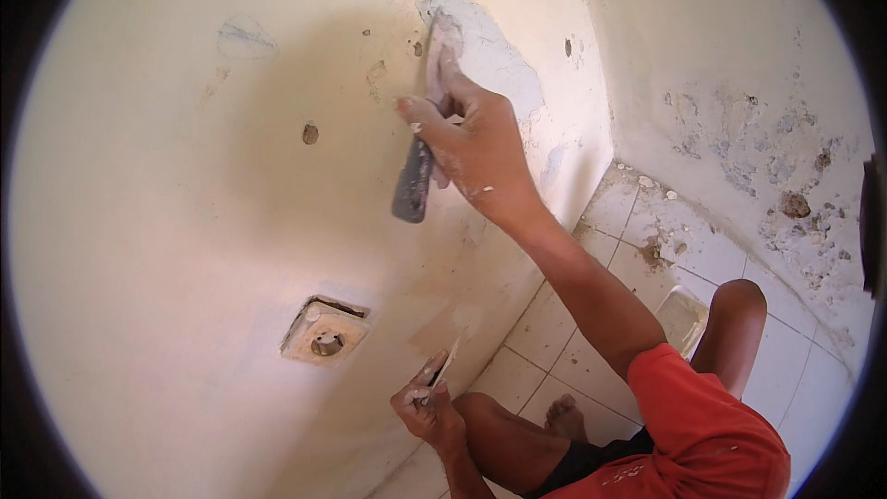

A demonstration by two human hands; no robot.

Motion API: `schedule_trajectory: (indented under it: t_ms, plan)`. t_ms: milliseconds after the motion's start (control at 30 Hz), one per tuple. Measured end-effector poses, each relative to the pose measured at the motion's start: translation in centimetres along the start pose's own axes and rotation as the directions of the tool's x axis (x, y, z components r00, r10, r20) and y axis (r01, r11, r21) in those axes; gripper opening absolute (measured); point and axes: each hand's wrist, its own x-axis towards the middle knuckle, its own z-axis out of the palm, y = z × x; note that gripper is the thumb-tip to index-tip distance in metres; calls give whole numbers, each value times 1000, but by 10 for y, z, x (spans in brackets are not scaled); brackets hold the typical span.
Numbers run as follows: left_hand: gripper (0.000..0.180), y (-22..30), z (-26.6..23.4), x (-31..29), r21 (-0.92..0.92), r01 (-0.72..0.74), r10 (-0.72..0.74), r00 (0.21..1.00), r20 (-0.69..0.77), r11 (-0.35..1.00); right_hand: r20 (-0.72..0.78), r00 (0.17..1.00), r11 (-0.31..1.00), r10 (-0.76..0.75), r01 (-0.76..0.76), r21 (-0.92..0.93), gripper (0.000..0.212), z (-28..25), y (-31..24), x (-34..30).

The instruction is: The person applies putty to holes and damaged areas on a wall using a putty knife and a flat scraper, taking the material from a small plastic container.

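A putty knife (pixel 413 183) with a dark grey handle is in my right hand (pixel 480 134), which is raised to the wall. The index finger lies along its blade, and the blade's tip is at the upper left of a light grey patch of filler (pixel 504 65). White smears cover the fingers. Lower down, near the wall, my left hand (pixel 430 414) is closed on a thin flat scraper (pixel 449 360), seen almost edge-on. Its grip is mostly hidden by the fingers.
An electrical socket (pixel 325 333) sits crookedly in the cream wall below a small hole (pixel 310 133). The adjoining wall has crumbling plaster (pixel 795 203). Debris lies on white floor tiles (pixel 610 208). A pale container (pixel 682 314) stands beside my bent knee (pixel 735 314).
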Motion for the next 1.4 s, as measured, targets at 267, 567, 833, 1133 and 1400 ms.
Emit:
schedule_trajectory:
  t_ms: [267,567,833,1133,1400]
  plan:
    - [26,0,2,-1,18,0,0,1000,8,1000,158,986,988,51,-27,-151,31,-6,-9,-19]
    - [26,0,3,-1,-28,-21,22,999,30,999,25,999,985,-29,33,-172,63,-30,-13,-6]
    - [27,-3,-1,-1,-13,-11,11,997,79,1000,50,999,999,-18,20,-49,60,-10,-11,5]
    - [28,-4,1,0,-30,-9,12,995,101,999,157,981,936,-111,156,-316,56,-22,11,-18]
    - [28,-5,3,0,-1,5,-5,995,99,1000,85,966,912,-243,258,-318,56,-40,-11,-3]
